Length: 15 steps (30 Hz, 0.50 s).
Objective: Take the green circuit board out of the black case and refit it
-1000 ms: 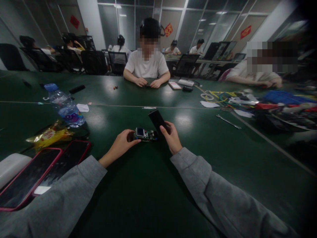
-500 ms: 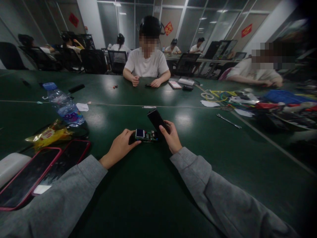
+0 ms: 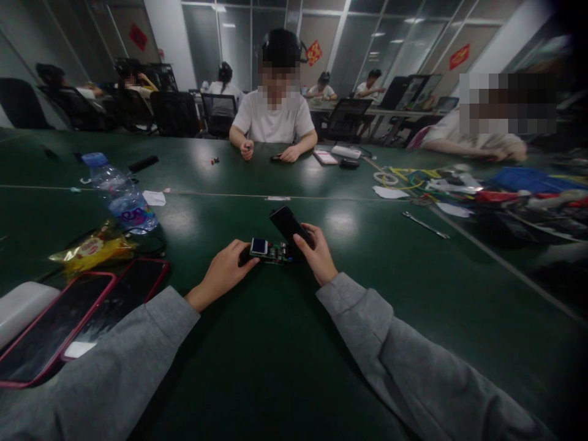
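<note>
My left hand [image 3: 226, 269] grips the left end of a small green circuit board [image 3: 276, 252] between thumb and fingers. A little square screen [image 3: 260, 246] sits on the board's left part, with small components to its right. In my right hand [image 3: 318, 252] is a flat, dark rectangular case [image 3: 288, 223], tilted with its far end up and to the left. The case is just above and beside the right end of the board; whether they touch I cannot tell. The fingertips behind both things are hidden.
To my left are a plastic bottle [image 3: 122, 196], a yellow packet [image 3: 94, 250] and a red-edged phone [image 3: 55, 327]. A wrench [image 3: 426, 225] and a heap of cables [image 3: 505, 190] lie on the right. A person [image 3: 274, 119] sits across the green table [image 3: 275, 367].
The dark case has shifted slightly left and tilted lower over the board. The board's screen now faces me more. Across the table, the person's hands have moved apart.
</note>
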Each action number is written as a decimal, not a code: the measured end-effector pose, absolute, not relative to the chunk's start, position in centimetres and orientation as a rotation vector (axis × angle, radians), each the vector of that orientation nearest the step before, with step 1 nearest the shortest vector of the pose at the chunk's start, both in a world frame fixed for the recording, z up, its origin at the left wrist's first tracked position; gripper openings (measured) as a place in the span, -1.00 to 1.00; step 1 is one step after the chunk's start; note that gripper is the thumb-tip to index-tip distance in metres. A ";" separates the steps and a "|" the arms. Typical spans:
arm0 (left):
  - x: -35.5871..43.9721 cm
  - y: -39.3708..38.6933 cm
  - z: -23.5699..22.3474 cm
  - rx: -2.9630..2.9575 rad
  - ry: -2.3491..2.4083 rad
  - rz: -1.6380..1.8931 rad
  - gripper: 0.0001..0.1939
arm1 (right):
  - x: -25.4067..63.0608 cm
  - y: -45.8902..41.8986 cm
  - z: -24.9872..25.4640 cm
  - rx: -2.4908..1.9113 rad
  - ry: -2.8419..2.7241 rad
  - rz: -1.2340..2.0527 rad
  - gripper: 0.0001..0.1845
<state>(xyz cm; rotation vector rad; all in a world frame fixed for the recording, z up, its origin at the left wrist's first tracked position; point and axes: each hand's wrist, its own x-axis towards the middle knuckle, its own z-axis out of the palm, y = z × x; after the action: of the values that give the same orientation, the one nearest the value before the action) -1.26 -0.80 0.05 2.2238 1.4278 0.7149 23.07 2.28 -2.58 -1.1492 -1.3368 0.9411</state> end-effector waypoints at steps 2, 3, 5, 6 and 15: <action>-1.3 -0.8 0.1 2.217 1.431 0.714 -0.67 | 23.1 2.2 -2.6 -1.141 -1.352 0.924 -0.44; -1.2 -0.9 0.1 2.216 1.433 0.710 -0.67 | 23.1 2.2 -2.5 -1.134 -1.363 0.911 -0.44; -1.2 -0.9 0.1 2.220 1.438 0.705 -0.68 | 23.0 1.9 -2.3 -1.118 -1.402 0.865 -0.45; -1.1 -0.9 0.1 2.225 1.440 0.705 -0.68 | 22.9 1.8 -2.1 -1.110 -1.434 0.829 -0.45; -1.1 -1.1 0.1 2.254 1.445 0.703 -0.67 | 22.2 0.3 -0.6 -1.077 -1.694 0.564 -0.51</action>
<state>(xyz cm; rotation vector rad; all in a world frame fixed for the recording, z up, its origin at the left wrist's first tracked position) -1.08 -1.05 0.06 2.2536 1.4452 0.7026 22.17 0.25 -0.60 -1.0774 -1.6943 0.5643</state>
